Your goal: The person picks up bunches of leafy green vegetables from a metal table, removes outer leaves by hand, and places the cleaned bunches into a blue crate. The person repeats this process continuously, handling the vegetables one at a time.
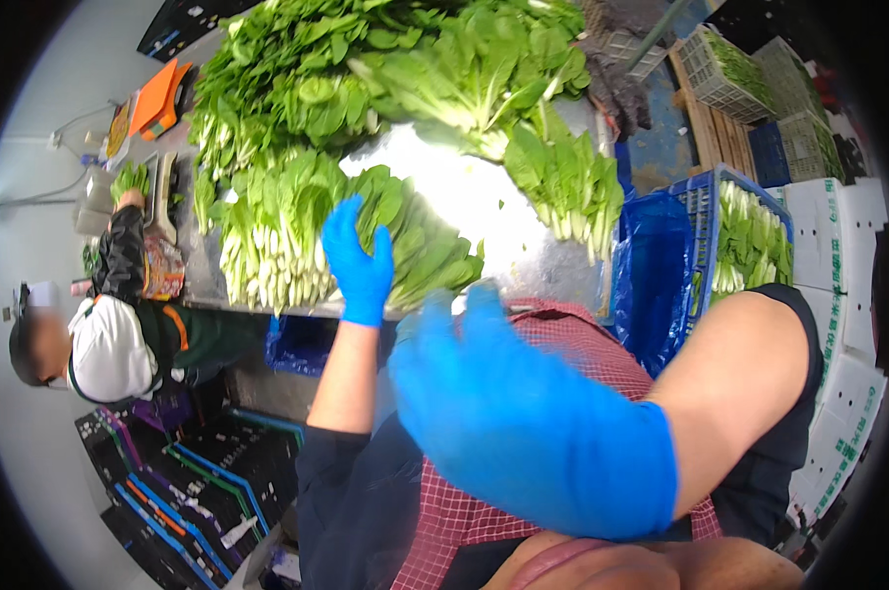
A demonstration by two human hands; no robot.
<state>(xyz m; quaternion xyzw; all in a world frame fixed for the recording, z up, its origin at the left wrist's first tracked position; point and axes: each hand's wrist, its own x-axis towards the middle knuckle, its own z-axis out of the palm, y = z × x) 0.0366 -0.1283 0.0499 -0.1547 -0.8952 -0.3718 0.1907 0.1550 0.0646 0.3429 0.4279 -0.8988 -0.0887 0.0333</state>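
Observation:
My left hand (359,262), in a blue glove, is over the near edge of a metal table. Its thumb and fingers are apart, with nothing held. Beside and behind it lie loose leafy greens (422,243), leaves toward the right. A row of greens with white stems (275,254) lies just left of that hand. Large and slightly blurred, my right hand (518,428) is raised close to the camera in front of my red checked apron (562,328). Its back faces me and its fingers are spread; the palm is hidden, and no held thing shows.
Heaped greens (289,81) cover the table's far side; a bunch (566,184) lies on the right. A blue plastic-lined crate (651,265) stands beside the table, near a blue basket of greens (754,236). At left, a co-worker (112,346) holds greens near an orange scale (157,99).

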